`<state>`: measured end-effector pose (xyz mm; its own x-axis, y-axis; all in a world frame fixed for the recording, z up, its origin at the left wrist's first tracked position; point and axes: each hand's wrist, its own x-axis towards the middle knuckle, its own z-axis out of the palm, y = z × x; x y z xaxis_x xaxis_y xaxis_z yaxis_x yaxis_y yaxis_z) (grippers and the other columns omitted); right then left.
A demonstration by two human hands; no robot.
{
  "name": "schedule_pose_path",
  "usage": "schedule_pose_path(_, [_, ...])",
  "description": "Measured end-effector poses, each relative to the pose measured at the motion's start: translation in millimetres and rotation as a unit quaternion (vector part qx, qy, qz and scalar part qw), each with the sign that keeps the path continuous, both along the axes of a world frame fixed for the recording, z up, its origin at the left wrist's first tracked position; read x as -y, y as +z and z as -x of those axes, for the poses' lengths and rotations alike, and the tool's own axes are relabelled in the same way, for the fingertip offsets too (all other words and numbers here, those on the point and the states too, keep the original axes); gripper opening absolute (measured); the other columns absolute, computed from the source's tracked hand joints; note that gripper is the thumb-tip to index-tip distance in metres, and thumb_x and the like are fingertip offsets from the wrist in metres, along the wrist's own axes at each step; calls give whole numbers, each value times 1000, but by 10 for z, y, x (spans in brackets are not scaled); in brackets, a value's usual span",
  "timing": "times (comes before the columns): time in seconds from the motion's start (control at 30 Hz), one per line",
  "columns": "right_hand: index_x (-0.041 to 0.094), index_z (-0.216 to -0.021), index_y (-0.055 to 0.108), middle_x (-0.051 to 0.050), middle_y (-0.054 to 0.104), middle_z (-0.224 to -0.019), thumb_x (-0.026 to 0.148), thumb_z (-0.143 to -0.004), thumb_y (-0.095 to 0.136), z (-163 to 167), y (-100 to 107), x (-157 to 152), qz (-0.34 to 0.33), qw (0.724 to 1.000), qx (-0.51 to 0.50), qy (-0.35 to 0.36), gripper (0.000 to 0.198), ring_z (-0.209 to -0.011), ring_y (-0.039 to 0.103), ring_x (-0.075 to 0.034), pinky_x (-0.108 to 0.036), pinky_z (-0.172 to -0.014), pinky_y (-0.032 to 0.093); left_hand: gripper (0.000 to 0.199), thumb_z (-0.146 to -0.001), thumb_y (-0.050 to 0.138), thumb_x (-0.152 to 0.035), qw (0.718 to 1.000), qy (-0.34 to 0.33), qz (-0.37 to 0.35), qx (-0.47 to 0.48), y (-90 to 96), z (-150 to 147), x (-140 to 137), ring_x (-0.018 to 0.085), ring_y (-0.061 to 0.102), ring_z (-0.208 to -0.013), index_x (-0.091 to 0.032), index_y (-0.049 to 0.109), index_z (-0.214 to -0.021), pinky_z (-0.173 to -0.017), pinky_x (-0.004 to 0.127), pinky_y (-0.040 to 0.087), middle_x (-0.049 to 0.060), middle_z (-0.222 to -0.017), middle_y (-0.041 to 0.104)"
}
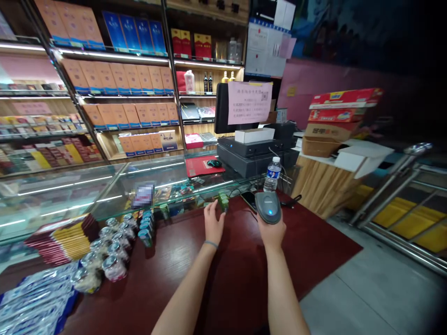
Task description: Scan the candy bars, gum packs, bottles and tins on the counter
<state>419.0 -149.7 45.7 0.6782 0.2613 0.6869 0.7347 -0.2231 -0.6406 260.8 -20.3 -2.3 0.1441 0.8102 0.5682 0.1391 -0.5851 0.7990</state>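
My right hand (pixel 272 230) is wrapped around a grey barcode scanner (pixel 268 204) with a blue light on its top, held above the dark red counter (pixel 181 288). My left hand (pixel 213 225) reaches over the counter, its thumb apart from the fingers and nothing visible in its grasp. Just beyond its fingertips is a short row of small green containers (pixel 223 201); whether the fingers touch them I cannot tell. Behind the scanner stands a water bottle (pixel 273 174) with a blue label. A phone (pixel 248 200) lies just left of the scanner.
Several lidded jars (pixel 114 267), a row of blue-green tins (pixel 145 228), stacked packets (pixel 64 239) and blue-white packages (pixel 38 298) occupy the left. At the back are a glass display case (pixel 153 170), a monitor (pixel 223 109) and a mouse (pixel 214 163). A metal railing (pixel 387 195) stands right.
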Motion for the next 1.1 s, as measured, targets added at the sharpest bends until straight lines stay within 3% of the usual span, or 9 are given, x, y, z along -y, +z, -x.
schedule_pose_path(0.13, [7,-119,64,-26,75,-94,50,-81,67,-141,-75,52,-62,996,-20,-55,58,-85,75,-41,-44,-66,57,56,-85,65,-16,1000,-12,-2,-10,-10,-290,-31,27,51,-128,-27,56,-139,-115,49,40,12,-132,49])
schedule_pose_path(0.33, [11,-120,64,-20,76,-85,49,-82,70,-202,-165,51,-81,995,-59,-27,53,-80,75,-40,-46,-69,59,59,-83,67,-15,999,10,-11,-36,-79,-385,-142,29,52,-126,-27,57,-140,-113,51,41,12,-135,47])
schedule_pose_path(0.5, [7,-126,61,-26,75,-100,49,-84,66,-176,-155,36,-53,997,-58,-12,60,-94,74,-43,-49,-75,58,37,-86,64,-16,999,33,-7,-23,-79,-337,-145,27,56,-118,-26,71,-121,-109,49,44,12,-132,51])
schedule_pose_path(0.63, [4,-121,63,-29,73,-106,50,-80,69,-156,-141,26,-54,997,-43,-22,61,-95,73,-45,-50,-76,58,26,-87,65,-18,999,19,19,25,-24,-257,-87,27,58,-116,-24,72,-111,-110,47,43,11,-119,61])
schedule_pose_path(0.8, [5,-120,64,-28,74,-100,50,-80,68,-76,-56,27,-20,999,-23,-9,60,-93,73,-44,-47,-73,58,31,-91,64,-33,988,52,68,125,53,58,40,25,59,-114,-25,67,-121,-106,43,45,10,-118,65])
schedule_pose_path(0.97, [6,-116,66,-25,74,-89,52,-78,67,32,-35,-10,25,999,-4,45,59,-82,74,-41,-45,-68,57,44,-88,68,-41,966,99,103,215,134,628,79,21,64,-101,-22,65,-128,-92,34,52,11,-119,64])
schedule_pose_path(1.1, [10,-114,67,-22,75,-86,53,-74,65,131,-92,-102,72,991,37,105,59,-79,74,-42,-47,-68,56,55,-82,76,-43,949,51,161,265,162,1171,-2,19,66,-94,-22,62,-130,-84,30,54,8,-111,69])
